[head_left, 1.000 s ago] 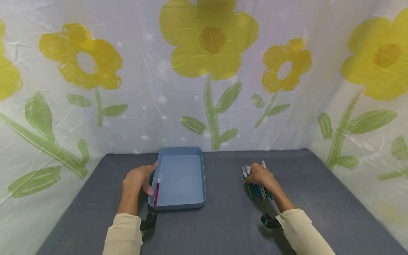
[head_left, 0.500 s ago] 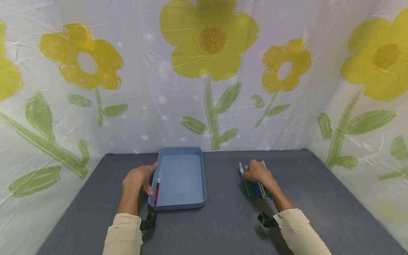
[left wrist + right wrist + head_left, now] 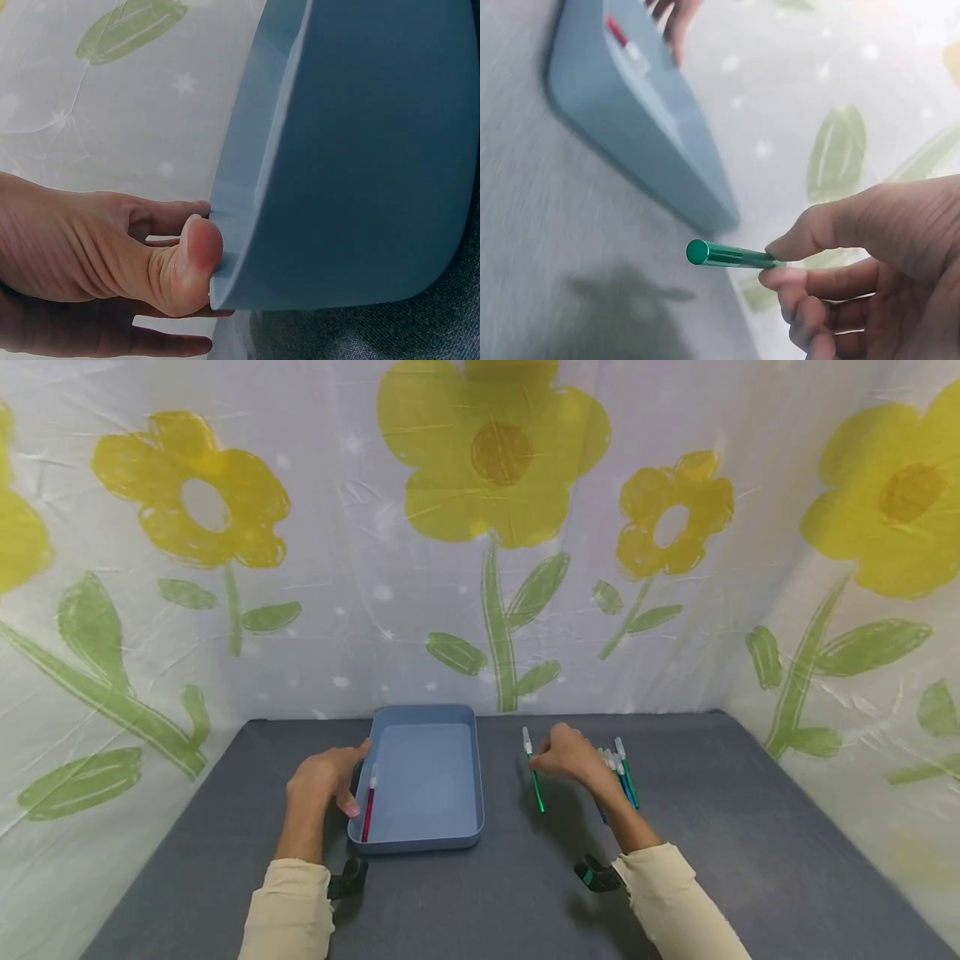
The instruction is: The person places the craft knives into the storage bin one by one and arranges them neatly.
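My right hand (image 3: 568, 752) pinches a slim green pen (image 3: 537, 789) with a clear whitish cap, between thumb and fingers. The right wrist view shows the pen's round green end (image 3: 698, 252) pointing out from the fingertips, over the table. On the left, my left hand (image 3: 324, 783) rests against the left side of a shallow blue-grey tray (image 3: 480, 793). In the left wrist view its extended fingers and thumb (image 3: 201, 244) touch the tray's side at the rim. A red pen (image 3: 368, 814) with a clear cap lies inside the tray, along its left wall.
Several capped pens (image 3: 628, 772), blue and green among them, lie on the dark grey table (image 3: 465, 910) right of my right hand, partly covered by that arm. A curtain printed with yellow flowers (image 3: 495, 456) hangs behind the table and along its sides.
My right hand has moved left from the group of pens toward the tray, carrying the green pen. The left hand and the tray have stayed in place.
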Tool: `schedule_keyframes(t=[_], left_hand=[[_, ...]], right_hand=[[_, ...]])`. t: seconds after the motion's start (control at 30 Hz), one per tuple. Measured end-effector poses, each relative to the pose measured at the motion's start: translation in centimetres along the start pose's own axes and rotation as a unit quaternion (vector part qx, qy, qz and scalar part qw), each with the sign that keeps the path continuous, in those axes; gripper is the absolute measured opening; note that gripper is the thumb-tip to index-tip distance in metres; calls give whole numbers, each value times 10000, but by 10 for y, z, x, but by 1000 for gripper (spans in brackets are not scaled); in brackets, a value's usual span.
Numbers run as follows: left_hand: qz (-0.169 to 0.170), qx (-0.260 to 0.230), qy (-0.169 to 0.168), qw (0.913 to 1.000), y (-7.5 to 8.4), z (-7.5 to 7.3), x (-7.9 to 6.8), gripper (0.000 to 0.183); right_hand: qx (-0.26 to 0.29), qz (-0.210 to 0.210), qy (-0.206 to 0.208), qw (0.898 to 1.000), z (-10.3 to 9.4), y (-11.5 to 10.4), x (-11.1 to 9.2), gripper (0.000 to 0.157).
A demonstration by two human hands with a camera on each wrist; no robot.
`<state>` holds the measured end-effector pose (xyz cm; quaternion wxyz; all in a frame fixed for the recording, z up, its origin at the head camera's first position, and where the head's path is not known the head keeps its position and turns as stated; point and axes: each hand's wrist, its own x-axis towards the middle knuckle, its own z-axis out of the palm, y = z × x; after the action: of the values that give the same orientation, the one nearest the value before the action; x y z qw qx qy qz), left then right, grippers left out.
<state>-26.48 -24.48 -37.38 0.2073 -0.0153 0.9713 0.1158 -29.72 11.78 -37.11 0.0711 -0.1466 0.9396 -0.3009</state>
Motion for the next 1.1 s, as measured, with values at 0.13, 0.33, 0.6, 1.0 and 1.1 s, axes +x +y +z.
schedule_keyframes(t=[0.13,0.33,0.6,1.0,1.1], left_hand=[[-22,-32,-68,10000,-1,0,0,129],[-26,-85,-5,10000,0,1,1,130],[-82,-18,-42,10000,3,0,3,131],[-65,137,-116,9998,2,-2,4,129],[-82,143,-87,9998,0,-1,3,129]], right_hand=[[223,-165,-118,9995,8,-19,6,55],[329,-380,-344,9981,30,-52,16,57],[323,-491,-628,9963,66,-91,25,60],[-211,-335,-835,9957,121,-117,53,61],[-507,-296,-745,9955,150,-105,79,54]])
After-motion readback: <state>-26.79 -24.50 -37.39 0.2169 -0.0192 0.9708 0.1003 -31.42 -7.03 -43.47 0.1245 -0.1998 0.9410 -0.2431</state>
